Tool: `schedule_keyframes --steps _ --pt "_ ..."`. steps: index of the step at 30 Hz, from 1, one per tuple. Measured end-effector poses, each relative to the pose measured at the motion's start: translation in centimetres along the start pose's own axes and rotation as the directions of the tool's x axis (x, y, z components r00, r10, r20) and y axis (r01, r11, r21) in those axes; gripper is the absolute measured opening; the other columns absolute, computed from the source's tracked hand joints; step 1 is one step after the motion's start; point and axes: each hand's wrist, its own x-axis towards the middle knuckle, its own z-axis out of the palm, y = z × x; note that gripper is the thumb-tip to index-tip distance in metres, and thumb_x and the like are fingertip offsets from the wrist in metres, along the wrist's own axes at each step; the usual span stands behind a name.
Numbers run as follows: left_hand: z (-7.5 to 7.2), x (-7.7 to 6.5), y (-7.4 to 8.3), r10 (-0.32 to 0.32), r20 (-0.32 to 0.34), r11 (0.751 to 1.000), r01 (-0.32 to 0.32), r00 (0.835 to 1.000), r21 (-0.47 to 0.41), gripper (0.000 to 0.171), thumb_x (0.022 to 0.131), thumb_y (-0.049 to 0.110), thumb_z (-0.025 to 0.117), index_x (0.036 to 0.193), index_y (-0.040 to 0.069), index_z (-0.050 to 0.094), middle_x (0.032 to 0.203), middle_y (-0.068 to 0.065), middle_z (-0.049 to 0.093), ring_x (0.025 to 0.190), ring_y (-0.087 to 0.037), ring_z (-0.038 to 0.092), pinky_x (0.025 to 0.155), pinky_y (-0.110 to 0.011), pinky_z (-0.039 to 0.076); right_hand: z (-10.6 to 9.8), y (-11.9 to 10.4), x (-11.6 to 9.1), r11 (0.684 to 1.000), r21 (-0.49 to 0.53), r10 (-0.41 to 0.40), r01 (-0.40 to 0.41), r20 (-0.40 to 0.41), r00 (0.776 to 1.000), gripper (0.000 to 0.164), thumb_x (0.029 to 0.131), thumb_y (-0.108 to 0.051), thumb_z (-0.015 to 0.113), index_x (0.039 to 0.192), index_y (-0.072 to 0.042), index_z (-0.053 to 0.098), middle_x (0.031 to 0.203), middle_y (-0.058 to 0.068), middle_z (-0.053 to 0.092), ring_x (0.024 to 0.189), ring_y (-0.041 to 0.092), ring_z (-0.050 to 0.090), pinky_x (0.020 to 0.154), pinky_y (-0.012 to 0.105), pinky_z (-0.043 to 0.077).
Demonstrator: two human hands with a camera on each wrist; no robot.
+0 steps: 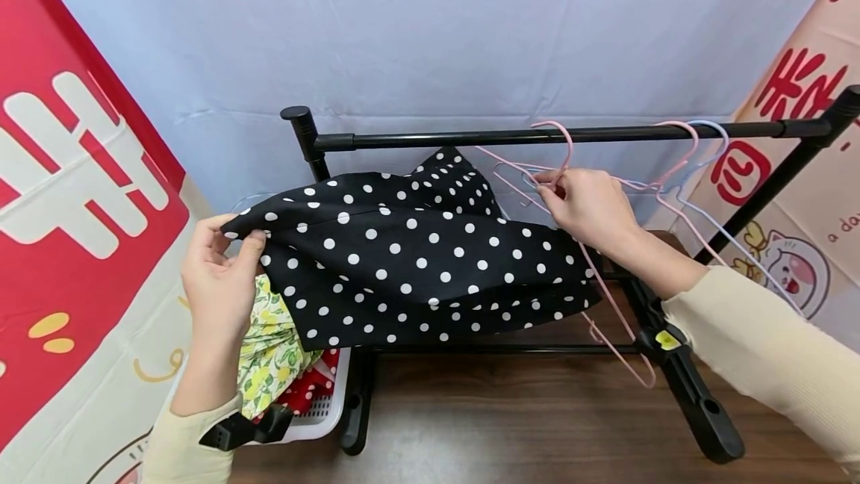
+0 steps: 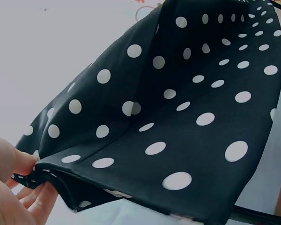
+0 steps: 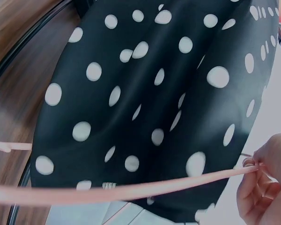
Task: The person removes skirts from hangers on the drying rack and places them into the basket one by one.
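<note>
A black garment with white polka dots (image 1: 403, 260) spreads sideways below the rail in the head view. My left hand (image 1: 218, 282) pinches its left corner between thumb and fingers; the left wrist view shows the fabric (image 2: 178, 108) stretching away from that grip. With thumb and fingertips, my right hand (image 1: 594, 208) pinches a pink hanger (image 1: 614, 305) just below its hook, which curves over the rail. One long side of this hanger slopes down past the garment's right end. In the right wrist view, the pink bar (image 3: 131, 192) crosses in front of the dotted fabric.
A black clothes rack's rail (image 1: 430, 140) runs across the view. Further right hang another pink hanger (image 1: 678, 163) and a blue hanger (image 1: 725, 234). At lower left, a white basket (image 1: 339, 394) holds lemon-print cloth (image 1: 269, 342) and red dotted cloth (image 1: 309, 387). Brown wood-patterned floor (image 1: 504, 409) lies below.
</note>
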Motion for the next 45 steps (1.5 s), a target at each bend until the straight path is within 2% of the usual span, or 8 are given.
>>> schedule_keyframes --steps 6,13,17,22,26,35,39,45 --pt "-0.6 0.4 0.3 0.001 -0.02 0.993 -0.004 1.0 -0.117 0.02 0.082 -0.004 0.062 0.1 0.0 0.057 0.094 -0.015 0.056 0.063 -0.017 0.062 0.057 -0.024 0.055 -0.1 0.4 0.1 1.0 -0.002 -0.015 0.015 -0.016 1.0 0.023 0.085 -0.015 0.059 0.065 -0.011 0.066 0.086 0.007 0.072 0.043 0.016 0.032 0.037 0.029 0.024" --pt "-0.9 0.3 0.9 0.047 -0.001 0.995 -0.047 0.999 -0.083 0.02 0.081 -0.005 0.063 0.1 -0.001 0.059 0.092 -0.013 0.057 0.055 -0.015 0.06 0.058 -0.021 0.054 -0.4 0.8 -0.1 1.0 -0.005 -0.013 0.013 -0.015 1.0 0.019 0.085 -0.015 0.055 0.086 -0.01 0.074 0.074 0.007 0.07 0.044 0.016 0.033 0.038 0.03 0.022" --pt "-1.2 0.6 1.7 0.076 -0.002 0.987 -0.076 0.997 -0.139 0.022 0.08 -0.007 0.063 0.101 -0.005 0.058 0.092 -0.015 0.056 0.058 -0.017 0.06 0.059 -0.022 0.054 -0.5 1.1 -0.2 1.0 -0.005 -0.007 0.007 -0.024 1.0 0.02 0.086 -0.015 0.055 0.083 -0.011 0.074 0.078 0.007 0.071 0.043 0.014 0.03 0.038 0.03 0.021" --pt "-1.8 1.3 2.9 0.106 -0.056 0.951 -0.118 0.993 -0.286 0.024 0.078 -0.012 0.063 0.1 -0.009 0.056 0.093 -0.019 0.056 0.072 -0.024 0.064 0.059 -0.028 0.054 -0.6 1.3 -0.3 1.0 -0.004 -0.002 0.002 -0.02 1.0 0.032 0.086 -0.015 0.054 0.056 -0.014 0.062 0.085 0.005 0.072 0.041 0.011 0.025 0.036 0.028 0.02" --pt "-2.5 1.9 3.8 0.101 -0.099 0.933 -0.129 0.99 -0.335 0.027 0.076 -0.013 0.064 0.1 -0.009 0.055 0.091 -0.02 0.057 0.073 -0.026 0.064 0.058 -0.032 0.053 -0.7 1.4 -0.4 1.0 -0.006 0.011 -0.011 -0.022 1.0 0.034 0.086 -0.015 0.054 0.052 -0.015 0.059 0.081 0.006 0.071 0.04 0.01 0.025 0.036 0.028 0.02" --pt "-4.8 2.9 4.4 0.074 -0.211 0.959 -0.127 0.975 -0.254 0.029 0.074 -0.011 0.067 0.1 -0.006 0.056 0.089 -0.018 0.057 0.069 -0.024 0.065 0.057 -0.028 0.054 -0.9 1.3 -0.6 0.998 -0.014 0.059 -0.059 -0.011 0.998 0.037 0.086 -0.015 0.051 0.05 -0.013 0.058 0.081 0.007 0.071 0.039 0.012 0.028 0.036 0.03 0.021" --pt "-6.1 3.7 4.3 0.053 -0.273 0.962 -0.122 0.96 -0.243 0.028 0.074 -0.011 0.068 0.099 -0.005 0.057 0.085 -0.017 0.057 0.065 -0.023 0.064 0.055 -0.028 0.053 -0.9 1.4 -0.7 0.995 -0.024 0.095 -0.095 0.007 0.995 0.042 0.087 -0.017 0.051 0.045 -0.015 0.047 0.072 0.005 0.069 0.04 0.014 0.031 0.037 0.03 0.022" --pt "-7.8 5.2 4.2 0.03 -0.332 0.969 -0.109 0.943 -0.221 0.029 0.075 -0.01 0.066 0.102 -0.002 0.058 0.083 -0.013 0.056 0.058 -0.017 0.056 0.05 -0.02 0.052 -0.7 1.6 -0.7 0.995 -0.027 0.091 -0.091 0.006 0.996 0.038 0.085 -0.016 0.05 0.047 -0.015 0.05 0.058 0.003 0.061 0.039 0.013 0.029 0.037 0.029 0.02"
